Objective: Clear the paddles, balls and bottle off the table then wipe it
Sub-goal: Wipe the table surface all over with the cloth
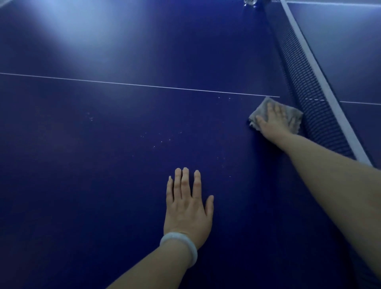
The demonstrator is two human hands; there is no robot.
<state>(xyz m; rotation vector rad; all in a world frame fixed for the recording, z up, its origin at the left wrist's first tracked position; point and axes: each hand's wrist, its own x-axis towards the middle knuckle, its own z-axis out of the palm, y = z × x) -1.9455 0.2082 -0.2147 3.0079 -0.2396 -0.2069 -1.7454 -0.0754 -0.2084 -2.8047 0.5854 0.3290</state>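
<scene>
Right hand (275, 120) flat, fingers spread, pressing grey crumpled cloth (261, 109) onto dark blue desk (103, 165) beside black mesh net (309, 99); left hand (188, 204) open, palm down, well apart from net.

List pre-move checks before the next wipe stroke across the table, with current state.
1. Cloth pinned flat under right hand: ok.
2. Left hand flat on table, bracing, out of the cloth's way: ok.
3. Cloth beside net, not snagged: ok.
4. White specks left mid-table: not ok.
5. Clear object at far edge near the net, possibly the bottle: cannot tell.
6. Paddles, balls gone from visible area: ok.
</scene>
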